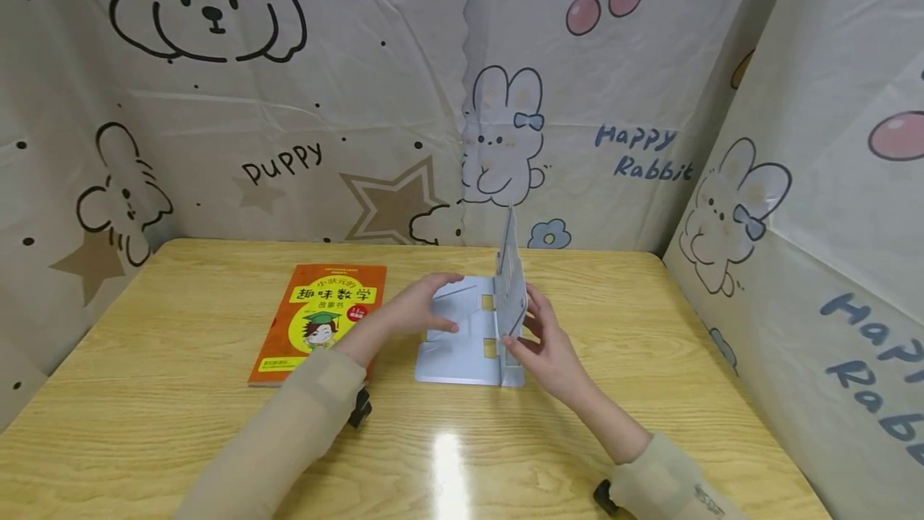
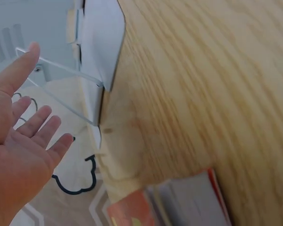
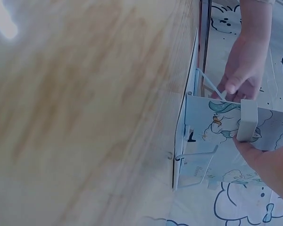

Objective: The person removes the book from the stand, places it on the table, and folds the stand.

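I saw the folding stand [image 1: 458, 359] near the middle of the desk [image 1: 180, 335], its pale base lying flat and its panel [image 1: 513, 291] rising upright along the right side of this base. My right hand [image 1: 552, 351] had its grip on this panel: the thumb was on the near edge, and the other fingers were behind, on the right face. In the right wrist view, the thumb touched a white tab [image 3: 248, 117] at the edge of the panel, which carried a printed drawing, and a thin wire loop [image 3: 198, 154] stuck out beside it. My left hand [image 1: 415, 307] was above the left part of the base, with thumb and fingers extended and apart, gripping nothing. The left wrist view put its thumb in front of another wire loop [image 2: 70, 71], but I could not tell whether they touched. An orange book [image 1: 318, 319] lay to the left, partly behind the left forearm.
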A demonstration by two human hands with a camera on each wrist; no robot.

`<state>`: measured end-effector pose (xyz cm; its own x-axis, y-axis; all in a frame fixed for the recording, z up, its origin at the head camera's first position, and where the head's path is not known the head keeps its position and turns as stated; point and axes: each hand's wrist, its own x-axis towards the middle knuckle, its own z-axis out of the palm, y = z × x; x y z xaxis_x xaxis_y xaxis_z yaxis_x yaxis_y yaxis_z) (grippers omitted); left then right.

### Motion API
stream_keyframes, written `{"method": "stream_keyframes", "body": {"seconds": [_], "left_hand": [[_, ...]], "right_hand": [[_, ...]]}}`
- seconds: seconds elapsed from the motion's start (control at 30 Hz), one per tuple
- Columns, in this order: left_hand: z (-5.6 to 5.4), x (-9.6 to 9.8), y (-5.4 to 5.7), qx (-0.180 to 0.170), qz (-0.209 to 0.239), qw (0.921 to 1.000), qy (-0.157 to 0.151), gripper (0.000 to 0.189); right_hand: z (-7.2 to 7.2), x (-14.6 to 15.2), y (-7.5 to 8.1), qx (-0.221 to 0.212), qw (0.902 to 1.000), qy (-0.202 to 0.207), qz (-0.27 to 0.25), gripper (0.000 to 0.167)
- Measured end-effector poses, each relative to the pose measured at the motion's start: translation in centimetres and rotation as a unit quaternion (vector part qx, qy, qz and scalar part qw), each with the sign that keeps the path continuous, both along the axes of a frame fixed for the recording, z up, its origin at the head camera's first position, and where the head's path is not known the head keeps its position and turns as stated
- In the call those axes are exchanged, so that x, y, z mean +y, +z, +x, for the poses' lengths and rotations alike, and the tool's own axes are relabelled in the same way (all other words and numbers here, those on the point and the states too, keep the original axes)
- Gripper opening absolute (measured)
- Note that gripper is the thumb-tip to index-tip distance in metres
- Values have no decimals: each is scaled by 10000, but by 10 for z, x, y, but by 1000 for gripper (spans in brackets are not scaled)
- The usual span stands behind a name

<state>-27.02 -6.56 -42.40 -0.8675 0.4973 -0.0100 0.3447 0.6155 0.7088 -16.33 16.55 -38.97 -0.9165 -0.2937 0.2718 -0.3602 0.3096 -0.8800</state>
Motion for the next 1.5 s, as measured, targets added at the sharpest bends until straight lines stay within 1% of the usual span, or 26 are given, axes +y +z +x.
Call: {"method": "stream_keyframes", "body": {"seconds": [0.17, 0.3, 0.4, 0.57, 0.67, 0.9, 0.93, 1.13, 1.33, 1.5], "left_hand": [[-5, -1, -5, -62, -322, 9994, -88, 82], [-5, -2, -7, -238, -527, 9982, -152, 80], [-4, -1, -8, -268, -604, 9977, -180, 79], [-2, 1, -7, -283, -682, 9972, -121, 79], [-2, 1, -7, -297, -779, 9965, -91, 78], [-1, 2, -7, -178, -1063, 9941, -72, 76], [0, 3, -7, -168, -1099, 9938, -81, 76], [0, 7, -7, -9, -1424, 9896, -201, 74], [-1, 10, -9, 167, -1809, 9830, -256, 74], [-2, 11, -8, 274, -1947, 9800, -306, 74]], "right_hand": [[0, 1, -1, 49, 10000, 31, -55, 74], [1, 2, -1, 42, 9999, 81, -84, 74], [1, 2, 0, 40, 9999, 103, -48, 75], [1, 2, 0, 60, 9999, 141, -28, 74], [0, 3, -1, 153, 9997, 191, -30, 73], [-13, 11, -23, 111, 9997, 225, -7, 77], [-14, 11, -24, 105, 9997, 234, 6, 77], [-16, 13, -25, 160, 9993, 338, -46, 77], [-18, 14, -25, 152, 9992, 365, -17, 78], [-18, 15, -25, 92, 9994, 348, 13, 78]]}}
